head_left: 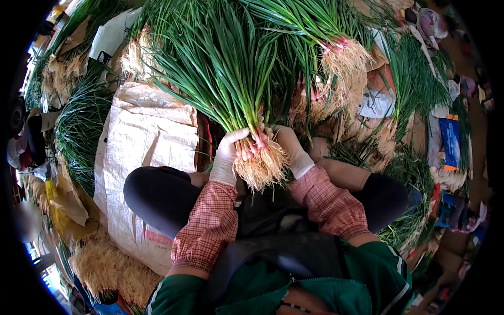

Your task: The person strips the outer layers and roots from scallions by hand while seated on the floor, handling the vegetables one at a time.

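A thick bunch of spring onions (237, 100) is held upright in front of me, green leaves fanning away at the far side. Its reddish bulbs and tangled pale roots hang toward my lap. My left hand (227, 156), in a whitish glove, is closed around the left side of the stems, its thumb lying across them just above the bulbs. From the right, my gloved right hand (292, 149) grips the same bunch; its fingers are partly hidden behind the stems and roots. Checked red sleeve covers reach up both forearms.
A pale woven sack (147, 131) lies flat at my left. Another rooted bunch (346, 58) rests on the heap at the far right. More onions (84, 126) lie left, with a root pile (113, 268) at near left. A blue packet (450, 142) lies far right. My crossed legs flank the bunch.
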Action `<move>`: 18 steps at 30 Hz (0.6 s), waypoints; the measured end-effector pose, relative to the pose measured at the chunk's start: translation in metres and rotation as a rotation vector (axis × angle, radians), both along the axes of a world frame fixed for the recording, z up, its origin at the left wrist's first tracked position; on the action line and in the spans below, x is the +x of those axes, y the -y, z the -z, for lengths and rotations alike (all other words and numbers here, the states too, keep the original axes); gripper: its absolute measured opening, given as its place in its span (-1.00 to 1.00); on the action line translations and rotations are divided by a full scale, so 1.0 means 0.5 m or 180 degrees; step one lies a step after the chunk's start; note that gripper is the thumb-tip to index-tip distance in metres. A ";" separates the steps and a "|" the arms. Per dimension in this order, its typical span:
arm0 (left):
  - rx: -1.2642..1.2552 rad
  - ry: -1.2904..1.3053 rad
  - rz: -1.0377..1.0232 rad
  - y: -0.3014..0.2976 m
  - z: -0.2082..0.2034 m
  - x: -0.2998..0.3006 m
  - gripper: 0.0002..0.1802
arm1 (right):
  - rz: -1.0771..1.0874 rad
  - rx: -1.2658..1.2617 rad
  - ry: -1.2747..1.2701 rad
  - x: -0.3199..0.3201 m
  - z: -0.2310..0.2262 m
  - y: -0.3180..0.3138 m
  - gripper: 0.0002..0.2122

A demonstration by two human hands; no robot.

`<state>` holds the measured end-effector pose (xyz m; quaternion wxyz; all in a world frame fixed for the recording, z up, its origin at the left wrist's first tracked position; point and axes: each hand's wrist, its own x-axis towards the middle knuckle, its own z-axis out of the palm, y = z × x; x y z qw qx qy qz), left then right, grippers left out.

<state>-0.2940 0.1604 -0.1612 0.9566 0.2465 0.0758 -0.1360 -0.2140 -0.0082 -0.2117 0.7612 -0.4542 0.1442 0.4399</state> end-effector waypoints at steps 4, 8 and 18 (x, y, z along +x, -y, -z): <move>-0.0487 0.0366 -0.0193 -0.009 0.027 -0.013 -0.44 | -0.3077 -0.3541 0.4766 0.003 0.012 0.033 -0.78; -0.0809 0.0456 -0.0282 0.000 0.049 -0.014 -0.44 | -0.1027 -0.3836 0.2903 0.080 0.001 0.053 -0.76; -0.1212 0.1066 -0.0564 -0.013 0.078 -0.013 -0.63 | -0.0462 -0.2737 0.3829 0.027 -0.137 0.064 -0.81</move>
